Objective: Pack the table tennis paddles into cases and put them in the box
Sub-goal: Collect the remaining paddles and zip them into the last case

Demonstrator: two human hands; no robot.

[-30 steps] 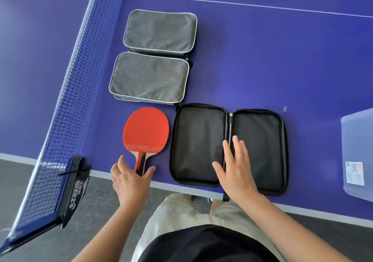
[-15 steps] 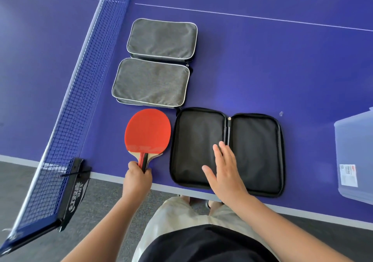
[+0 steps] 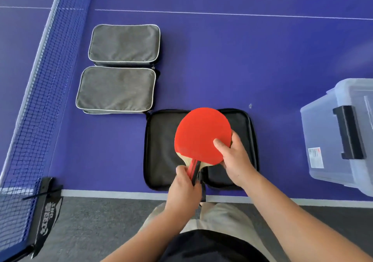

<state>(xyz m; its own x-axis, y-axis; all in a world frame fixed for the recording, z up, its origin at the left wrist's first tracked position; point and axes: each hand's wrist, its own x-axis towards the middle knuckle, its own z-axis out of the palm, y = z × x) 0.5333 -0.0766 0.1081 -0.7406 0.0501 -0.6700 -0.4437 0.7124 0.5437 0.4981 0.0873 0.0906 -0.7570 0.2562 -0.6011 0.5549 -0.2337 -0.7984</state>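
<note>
Worktop (image 3: 242, 60): blue table tennis surface with white lines, near edge running along the bottom of the view above grey floor.

Net (image 3: 40, 92): dark mesh along the left side, fixed at the near edge by a black clamp post (image 3: 47, 205) bearing white lettering.

Box (image 3: 339, 132): translucent plastic storage box at the right edge of the worktop, partly out of view. A black latch and a white label show on its near side. Contents cannot be made out.

Open case (image 3: 161, 150): black, unzipped and laid flat at the near edge of the worktop, both halves facing up.

Closed cases: two grey cases with light piping lie flat beyond and to the left of the open one. The nearer case (image 3: 116, 89) and the farther case (image 3: 124, 42) sit just beside each other; the nearer one's corner is just beside the open case.

Paddle (image 3: 201, 134): red rubber face up, held above the open case over its middle, handle pointing toward the person.

Left hand (image 3: 184, 191): fingers curled round the paddle handle, gripping it.

Right hand (image 3: 232, 156): thumb pressed on the red face near the blade's right edge, fingers (image 3: 235, 138) curled under that edge, pinching the blade.
</note>
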